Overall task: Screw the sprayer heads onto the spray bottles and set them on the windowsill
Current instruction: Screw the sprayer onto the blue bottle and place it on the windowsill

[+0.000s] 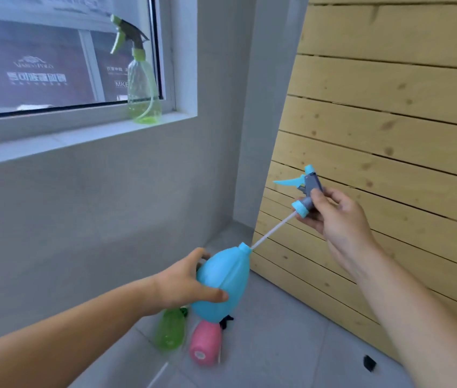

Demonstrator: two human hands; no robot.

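Observation:
My left hand (185,284) grips a blue spray bottle (221,284) tilted with its neck up to the right. My right hand (336,217) holds a grey and blue sprayer head (307,189) apart from the bottle; its white dip tube (273,229) runs down into the bottle's neck. A clear green spray bottle (143,91) with its sprayer head on stands upright on the white windowsill (53,138). On the floor below lie a green bottle (169,330) and a pink bottle (204,343), both on their sides.
A wooden slatted panel (389,135) leans along the right. The grey wall (109,205) is in front under the window. A small black object (369,362) lies on the tiled floor near the panel, and a black part (225,322) shows behind the pink bottle.

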